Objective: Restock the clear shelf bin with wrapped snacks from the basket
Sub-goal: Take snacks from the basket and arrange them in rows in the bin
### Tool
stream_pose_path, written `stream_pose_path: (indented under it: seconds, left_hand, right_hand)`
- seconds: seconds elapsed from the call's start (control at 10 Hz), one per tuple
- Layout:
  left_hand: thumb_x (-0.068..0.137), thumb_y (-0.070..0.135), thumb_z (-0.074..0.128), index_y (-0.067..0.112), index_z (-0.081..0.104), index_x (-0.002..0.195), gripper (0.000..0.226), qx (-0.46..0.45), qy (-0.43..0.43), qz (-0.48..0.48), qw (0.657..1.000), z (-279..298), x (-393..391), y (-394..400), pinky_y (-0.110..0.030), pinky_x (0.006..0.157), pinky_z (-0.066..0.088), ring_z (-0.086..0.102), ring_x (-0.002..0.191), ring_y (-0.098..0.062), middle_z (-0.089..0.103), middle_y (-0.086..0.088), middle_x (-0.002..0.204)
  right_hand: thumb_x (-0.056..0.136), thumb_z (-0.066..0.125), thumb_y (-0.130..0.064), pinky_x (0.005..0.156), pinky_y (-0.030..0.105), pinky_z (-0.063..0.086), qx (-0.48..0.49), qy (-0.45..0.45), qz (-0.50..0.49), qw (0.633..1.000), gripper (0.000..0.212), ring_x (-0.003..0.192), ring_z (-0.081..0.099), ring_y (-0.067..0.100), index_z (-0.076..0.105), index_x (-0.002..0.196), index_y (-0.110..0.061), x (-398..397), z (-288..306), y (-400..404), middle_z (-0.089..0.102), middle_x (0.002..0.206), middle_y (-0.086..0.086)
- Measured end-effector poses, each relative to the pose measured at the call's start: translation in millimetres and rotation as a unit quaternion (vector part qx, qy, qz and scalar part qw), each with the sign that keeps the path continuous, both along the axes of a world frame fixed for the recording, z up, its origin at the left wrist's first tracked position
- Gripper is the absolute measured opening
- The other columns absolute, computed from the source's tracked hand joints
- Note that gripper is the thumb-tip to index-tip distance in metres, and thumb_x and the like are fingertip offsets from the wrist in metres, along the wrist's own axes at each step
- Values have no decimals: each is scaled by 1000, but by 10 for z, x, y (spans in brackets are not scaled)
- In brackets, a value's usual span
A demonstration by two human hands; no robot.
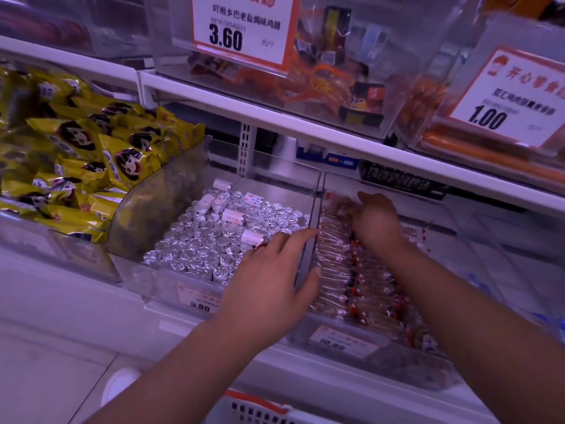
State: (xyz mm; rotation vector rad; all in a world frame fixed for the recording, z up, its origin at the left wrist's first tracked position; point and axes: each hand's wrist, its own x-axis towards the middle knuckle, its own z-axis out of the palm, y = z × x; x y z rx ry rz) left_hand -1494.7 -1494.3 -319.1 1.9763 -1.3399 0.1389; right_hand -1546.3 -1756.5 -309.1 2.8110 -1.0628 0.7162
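Note:
A clear shelf bin (345, 338) on the lower shelf holds rows of clear-wrapped snacks (339, 270) with red and black marks. My left hand (269, 280) rests on the clear divider at the bin's left side, its fingers spread over the wall and its thumb inside against the snacks. My right hand (376, 218) reaches deep into the bin with its fingers curled down onto the snacks at the back; motion blur hides whether they hold any. The white basket (260, 408) shows only as a rim at the bottom edge.
Left of the bin is a clear bin of silver foil-wrapped pieces (214, 240), then yellow packets (76, 154). An upper shelf (305, 130) overhangs closely, carrying clear bins and price signs (244, 26). A price tag (345, 341) sits on the bin's front.

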Motion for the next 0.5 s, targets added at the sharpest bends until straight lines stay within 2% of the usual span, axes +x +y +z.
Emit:
stream_pose_path:
  seconds: [0.1,0.2,0.3,0.4,0.5]
  left_hand:
    - [94,48,44,38,33,141,49,-3,-3,-2,1000,-6,0,-12,-32,77,40,61,92,-20,57,7,118]
    - [93,47,44,38,35,140,49,-6,-5,-2,1000,-14,1,-25,-31,76,39,61,92,-18,57,8,116]
    - [93,47,45,38,35,140,50,-9,-10,-1,1000,-21,6,-24,-32,77,41,61,93,-17,57,8,116]
    - [93,47,46,38,34,141,50,-12,-6,-2,1000,-12,0,-5,-33,79,43,61,94,-17,57,9,117]
    - [93,48,46,39,34,141,50,-14,-3,3,1000,-1,-6,-2,-34,79,44,60,95,-18,57,9,118]
  right_hand:
    - [87,59,-7,88,33,46,8,-17,15,1000,25,100,60,41,68,109,2,107,-37,111,59,119,29]
    - [87,58,-12,84,33,50,6,15,26,1000,29,94,62,39,66,114,-4,148,-32,142,54,124,23]
    - [90,59,-25,81,39,55,-13,-4,31,999,33,92,64,39,66,120,-13,122,7,142,52,127,18]
    - [93,57,-26,77,37,53,-99,14,5,995,24,95,62,36,72,109,-18,90,-15,60,58,124,13]
    - [94,57,-23,77,36,48,-94,2,-8,996,22,97,57,35,75,103,-14,79,-47,-18,61,108,14]
